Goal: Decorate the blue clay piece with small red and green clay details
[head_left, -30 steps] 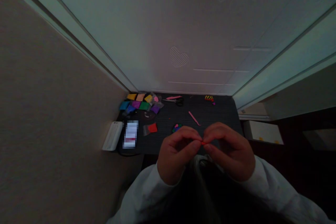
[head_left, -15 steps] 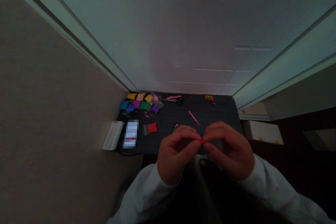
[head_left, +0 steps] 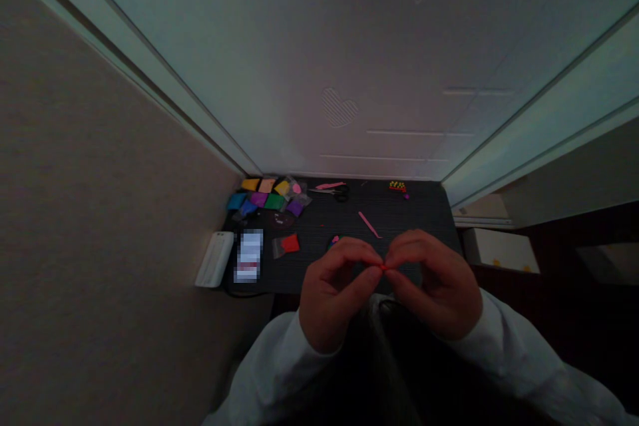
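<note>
At the lower center of the frame, above the near edge of a dark table (head_left: 419, 213), a person's left hand (head_left: 335, 296) and right hand (head_left: 438, 286) pinch a small red piece (head_left: 383, 267) between thumbs and forefingers, fingertips nearly meeting. Pink tweezers (head_left: 369, 225) lie just beyond; an orange-red packet (head_left: 286, 246) rests left of the hands, beside a pixelated phone (head_left: 248, 255).

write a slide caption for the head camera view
Left hand and right hand pinch a small red piece together above a dark table.
</note>
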`<state>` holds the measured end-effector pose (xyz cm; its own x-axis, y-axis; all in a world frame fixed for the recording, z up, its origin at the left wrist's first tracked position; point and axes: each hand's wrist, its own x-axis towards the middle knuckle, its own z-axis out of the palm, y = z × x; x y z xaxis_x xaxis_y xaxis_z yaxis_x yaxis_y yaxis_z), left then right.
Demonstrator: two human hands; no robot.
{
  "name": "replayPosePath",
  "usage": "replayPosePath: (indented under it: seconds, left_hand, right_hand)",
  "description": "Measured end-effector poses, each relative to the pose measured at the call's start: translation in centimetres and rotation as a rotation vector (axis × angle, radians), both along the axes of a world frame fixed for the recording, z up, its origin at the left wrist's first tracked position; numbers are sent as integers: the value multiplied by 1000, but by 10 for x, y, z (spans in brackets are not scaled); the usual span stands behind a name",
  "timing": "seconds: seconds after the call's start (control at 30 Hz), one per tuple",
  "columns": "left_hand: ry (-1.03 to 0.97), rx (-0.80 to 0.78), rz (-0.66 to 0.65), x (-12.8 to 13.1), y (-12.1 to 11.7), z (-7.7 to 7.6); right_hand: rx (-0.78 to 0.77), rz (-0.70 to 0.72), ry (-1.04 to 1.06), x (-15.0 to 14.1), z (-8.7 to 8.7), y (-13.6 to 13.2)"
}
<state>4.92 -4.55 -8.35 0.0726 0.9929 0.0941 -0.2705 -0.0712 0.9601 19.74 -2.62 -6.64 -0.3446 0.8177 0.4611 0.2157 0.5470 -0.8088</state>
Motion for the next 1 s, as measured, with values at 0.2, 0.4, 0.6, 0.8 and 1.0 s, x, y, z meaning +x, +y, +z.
replayPosePath:
  seconds: [0.2, 0.4, 0.6, 0.8, 1.0]
  left_hand:
    - [6, 5, -2, 0, 0, -1]
    - [31, 18, -6, -1, 0, 1]
    - [20, 15, 5, 1, 2, -1]
    - [-120, -64, -19, 0, 2, -7]
    - [-220, -169, -43, 2, 3, -10]
  right_hand:
    - [3, 8, -8, 0, 0, 1]
    - [0, 2, 2, -1, 0, 1]
    - [18, 12, 7, 0, -1, 1]
    - [100, -25, -13, 4, -3, 1]
    - [230, -65, -75, 2, -7, 2]
